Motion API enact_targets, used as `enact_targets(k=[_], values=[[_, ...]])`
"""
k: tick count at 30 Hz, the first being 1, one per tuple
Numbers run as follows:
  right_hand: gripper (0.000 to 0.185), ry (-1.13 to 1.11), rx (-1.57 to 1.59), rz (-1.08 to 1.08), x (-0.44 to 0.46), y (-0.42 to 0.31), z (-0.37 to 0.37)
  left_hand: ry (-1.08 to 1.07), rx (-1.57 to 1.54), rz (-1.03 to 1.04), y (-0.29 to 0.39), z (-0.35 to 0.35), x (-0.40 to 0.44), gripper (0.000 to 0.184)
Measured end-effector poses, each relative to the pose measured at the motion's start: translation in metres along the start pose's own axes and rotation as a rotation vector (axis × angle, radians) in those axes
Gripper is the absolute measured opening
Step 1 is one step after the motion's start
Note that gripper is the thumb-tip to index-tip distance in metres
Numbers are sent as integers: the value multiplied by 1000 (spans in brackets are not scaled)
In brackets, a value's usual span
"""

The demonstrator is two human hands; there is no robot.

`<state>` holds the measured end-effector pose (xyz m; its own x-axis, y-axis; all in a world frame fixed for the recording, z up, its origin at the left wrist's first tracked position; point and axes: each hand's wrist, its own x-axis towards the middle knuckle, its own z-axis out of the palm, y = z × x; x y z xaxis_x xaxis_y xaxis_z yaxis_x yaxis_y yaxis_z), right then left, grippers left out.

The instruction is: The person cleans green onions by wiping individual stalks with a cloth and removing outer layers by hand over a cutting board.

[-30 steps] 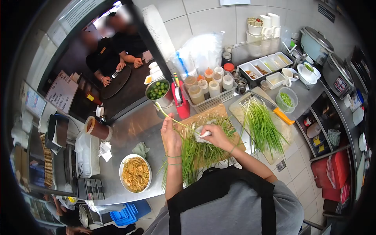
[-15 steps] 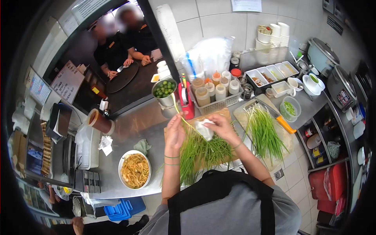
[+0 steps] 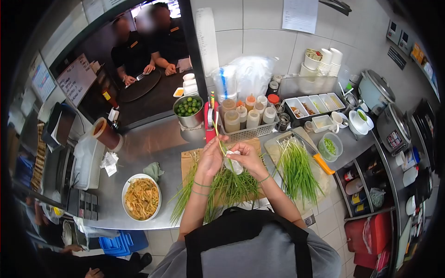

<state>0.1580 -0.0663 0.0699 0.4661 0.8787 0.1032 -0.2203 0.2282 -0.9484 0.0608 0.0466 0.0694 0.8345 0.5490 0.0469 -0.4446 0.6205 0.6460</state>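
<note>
My left hand (image 3: 212, 156) pinches a thin green stalk (image 3: 218, 131) that stands upright with its pale end above the fingers. Close beside it, my right hand (image 3: 247, 160) is closed on a crumpled white cloth (image 3: 234, 166), which touches the stalk. Beneath both hands a loose pile of long green stalks (image 3: 234, 186) lies on a brown board (image 3: 189, 161) and spills over its front edge. To the right, a neater bunch of green stalks (image 3: 296, 171) rests on a pale cutting board (image 3: 273, 147), next to a knife with an orange handle (image 3: 323, 164).
Behind the board are a basket of sauce bottles (image 3: 252, 133), a pot of green fruit (image 3: 190, 119) and a red holder (image 3: 211, 121). A bowl of noodles (image 3: 142, 198) sits at the left, near a grey-green cloth (image 3: 153, 171). Two people stand beyond the window.
My hands have come closer together, bringing the white cloth against the stalk. The stalk is now more upright. The camera view has shifted.
</note>
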Motion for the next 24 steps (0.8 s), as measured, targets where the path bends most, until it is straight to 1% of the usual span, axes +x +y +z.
enact_targets(k=[3, 6, 8, 10, 11, 14, 17, 20, 23, 24], values=[[11, -45, -104, -11, -6, 9, -7, 72, -23, 3, 13, -6, -1, 16], [11, -59, -247, -19, -15, 15, -12, 51, -76, 84, 24, -13, 1, 17], [11, -61, -346, -47, -20, 18, -17, 40, -97, 90, 38, -11, -2, 17], [11, -58, -351, -82, -25, 17, -19, 0, -139, 100, 45, -11, -4, 17], [12, -56, -354, -101, -26, 17, -19, 18, -157, 102, 47, -11, -4, 16], [11, 71, -295, -113, -29, 18, -16, 12, -261, 173, 41, -6, -7, 16], [11, 190, -111, -163, -33, 19, -9, 69, -288, 256, 37, 0, -12, 16], [10, 296, 31, -140, -36, 22, -6, 96, -265, 339, 34, -4, -11, 16], [9, 332, -10, -124, -39, 27, -19, 126, -289, 422, 51, -12, -11, 16], [12, 240, -171, -136, -38, 32, -26, 133, -279, 422, 53, -11, -10, 17]])
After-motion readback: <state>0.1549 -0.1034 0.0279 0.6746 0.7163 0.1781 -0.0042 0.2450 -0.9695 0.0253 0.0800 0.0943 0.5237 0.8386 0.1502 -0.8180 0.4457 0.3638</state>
